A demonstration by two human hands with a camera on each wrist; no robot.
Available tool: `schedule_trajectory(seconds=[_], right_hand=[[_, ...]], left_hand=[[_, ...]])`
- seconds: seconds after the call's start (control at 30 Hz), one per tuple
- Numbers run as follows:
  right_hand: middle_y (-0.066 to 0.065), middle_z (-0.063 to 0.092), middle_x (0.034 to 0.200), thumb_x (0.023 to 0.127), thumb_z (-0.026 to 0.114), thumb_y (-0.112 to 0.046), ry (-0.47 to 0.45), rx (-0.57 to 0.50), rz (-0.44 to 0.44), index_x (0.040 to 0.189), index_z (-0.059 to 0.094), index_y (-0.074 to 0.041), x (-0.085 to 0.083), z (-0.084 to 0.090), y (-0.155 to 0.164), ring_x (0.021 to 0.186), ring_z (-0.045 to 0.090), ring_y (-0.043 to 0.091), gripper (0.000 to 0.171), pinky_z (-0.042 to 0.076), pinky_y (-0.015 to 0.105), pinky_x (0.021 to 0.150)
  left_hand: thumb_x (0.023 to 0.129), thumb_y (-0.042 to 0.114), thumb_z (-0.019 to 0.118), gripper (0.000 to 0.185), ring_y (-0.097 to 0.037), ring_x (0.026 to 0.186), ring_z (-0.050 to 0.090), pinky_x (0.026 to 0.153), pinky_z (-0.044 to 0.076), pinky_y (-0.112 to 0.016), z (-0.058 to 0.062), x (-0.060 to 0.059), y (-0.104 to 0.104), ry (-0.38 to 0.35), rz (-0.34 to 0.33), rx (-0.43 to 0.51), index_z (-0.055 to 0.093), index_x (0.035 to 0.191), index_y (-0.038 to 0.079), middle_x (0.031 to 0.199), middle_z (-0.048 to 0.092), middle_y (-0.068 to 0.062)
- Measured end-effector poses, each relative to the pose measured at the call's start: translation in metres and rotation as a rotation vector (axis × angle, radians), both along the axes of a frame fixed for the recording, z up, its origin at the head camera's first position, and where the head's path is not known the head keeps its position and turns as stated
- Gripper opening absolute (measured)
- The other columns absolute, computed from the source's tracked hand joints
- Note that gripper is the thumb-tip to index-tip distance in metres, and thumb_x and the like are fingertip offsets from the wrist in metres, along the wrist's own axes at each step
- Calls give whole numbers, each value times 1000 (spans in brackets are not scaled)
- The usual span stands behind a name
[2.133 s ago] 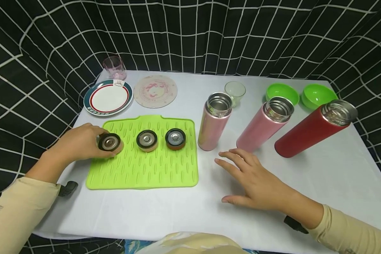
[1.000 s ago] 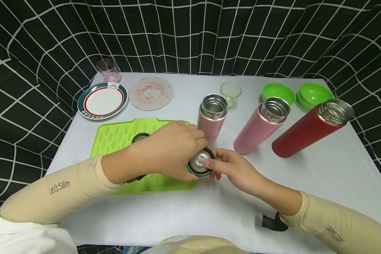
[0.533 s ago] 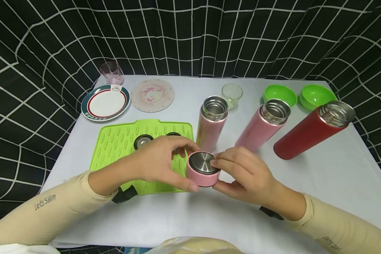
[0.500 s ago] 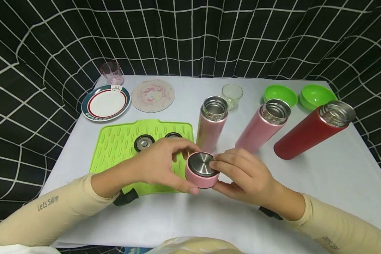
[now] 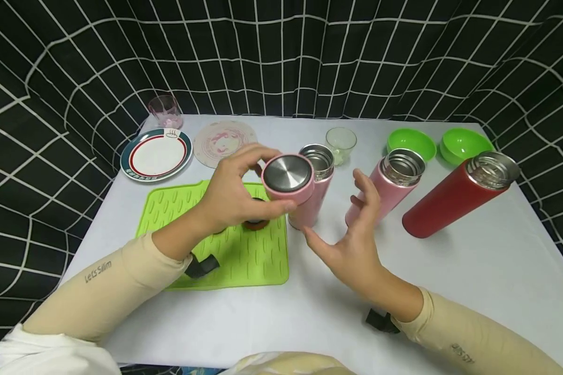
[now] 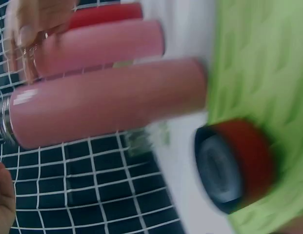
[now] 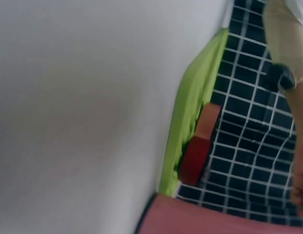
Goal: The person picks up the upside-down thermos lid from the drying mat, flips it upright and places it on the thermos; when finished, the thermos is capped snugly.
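My left hand (image 5: 234, 190) grips a pink bottle lid (image 5: 288, 174) by its side, brushed metal top facing up. The lid overlaps the steel mouth of the left pink insulated bottle (image 5: 309, 205) in the head view. My right hand (image 5: 349, 250) is beside that bottle with thumb and fingers spread, holding nothing. A second open pink bottle (image 5: 390, 194) and an open red bottle (image 5: 443, 200) stand to the right. Upside down on the green mat (image 5: 258, 265) sits a red lid (image 6: 256, 165); next to it, a pinkish lid (image 7: 208, 122) shows in the right wrist view.
Behind the bottles are a clear glass cup (image 5: 341, 145) and two green bowls (image 5: 410, 143). A rimmed plate (image 5: 157, 154), a round pink-printed mat (image 5: 218, 138) and a pink glass (image 5: 166, 110) occupy the back left. A black gridded cloth (image 5: 281, 62) hangs behind the white table (image 5: 272, 323).
The left hand took a lid from the mat's left, and both hands turned it metal side up. Since then the right hand has let go, and the left has moved the lid toward the left pink bottle.
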State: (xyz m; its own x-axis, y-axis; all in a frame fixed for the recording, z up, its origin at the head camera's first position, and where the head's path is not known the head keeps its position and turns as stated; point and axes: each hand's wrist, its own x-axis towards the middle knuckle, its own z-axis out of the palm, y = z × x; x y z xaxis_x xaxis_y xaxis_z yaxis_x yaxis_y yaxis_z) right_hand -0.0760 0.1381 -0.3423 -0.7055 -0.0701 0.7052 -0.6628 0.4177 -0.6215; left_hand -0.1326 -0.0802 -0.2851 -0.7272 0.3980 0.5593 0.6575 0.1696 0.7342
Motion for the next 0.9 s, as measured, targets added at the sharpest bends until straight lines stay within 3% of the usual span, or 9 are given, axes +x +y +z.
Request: schedule_trajectory(seconds=[0.07, 0.13, 0.27, 0.37, 0.53, 0.67, 0.8, 0.9], right_hand=[[12, 26, 151, 70, 89, -17, -212, -36, 13, 149, 14, 0, -7, -4, 0, 138, 26, 25, 110, 29, 41, 108], [7, 32, 149, 67, 92, -17, -359, -58, 26, 151, 17, -6, -16, -7, -2, 137, 31, 19, 113, 29, 40, 110], [-2, 48, 138, 69, 91, -34, -510, -40, 25, 145, 34, -15, -31, -13, -5, 127, 46, 15, 96, 37, 41, 107], [-3, 56, 129, 70, 88, -39, -530, 12, -6, 136, 44, -15, -38, -17, -4, 119, 53, 15, 83, 45, 43, 99], [5, 64, 119, 74, 87, -29, -489, 87, -31, 131, 51, -11, -44, -20, -2, 111, 60, 18, 70, 52, 41, 90], [4, 65, 117, 74, 87, -25, -470, 93, -21, 130, 52, -11, -45, -20, 0, 108, 61, 17, 67, 53, 38, 88], [1, 65, 115, 74, 87, -26, -469, 89, -9, 127, 53, -12, -46, -19, 0, 107, 61, 14, 65, 53, 37, 87], [0, 65, 116, 74, 86, -26, -484, 81, -1, 126, 54, -13, -46, -19, 0, 107, 61, 13, 63, 53, 36, 88]], left_hand=[[62, 30, 91, 57, -14, 97, 54, 76, 46, -34, 7, -14, 6, 62, 34, -7, 70, 110, 7, 105, 67, 6], [62, 33, 91, 58, -14, 97, 53, 76, 46, -32, 10, -28, 14, 129, 64, -37, 71, 110, 7, 104, 68, 7], [62, 40, 92, 59, -11, 98, 50, 78, 45, -30, 8, -44, 27, 180, 109, -112, 72, 109, 10, 105, 66, 8], [63, 42, 91, 59, -9, 100, 48, 79, 45, -30, 6, -48, 33, 171, 109, -138, 72, 110, 11, 106, 66, 7], [65, 41, 89, 59, -9, 100, 49, 76, 46, -29, 0, -53, 35, 148, 93, -157, 72, 111, 10, 104, 65, 8], [68, 37, 88, 57, -8, 98, 50, 76, 46, -30, -5, -56, 34, 89, 22, -160, 70, 115, 9, 103, 63, 9], [73, 30, 83, 60, -9, 102, 51, 80, 46, -31, -8, -58, 34, 48, -78, -135, 62, 125, 7, 113, 61, 5], [72, 29, 84, 66, -9, 106, 52, 82, 45, -32, -10, -58, 37, 16, -102, -110, 57, 128, 6, 119, 59, 5]])
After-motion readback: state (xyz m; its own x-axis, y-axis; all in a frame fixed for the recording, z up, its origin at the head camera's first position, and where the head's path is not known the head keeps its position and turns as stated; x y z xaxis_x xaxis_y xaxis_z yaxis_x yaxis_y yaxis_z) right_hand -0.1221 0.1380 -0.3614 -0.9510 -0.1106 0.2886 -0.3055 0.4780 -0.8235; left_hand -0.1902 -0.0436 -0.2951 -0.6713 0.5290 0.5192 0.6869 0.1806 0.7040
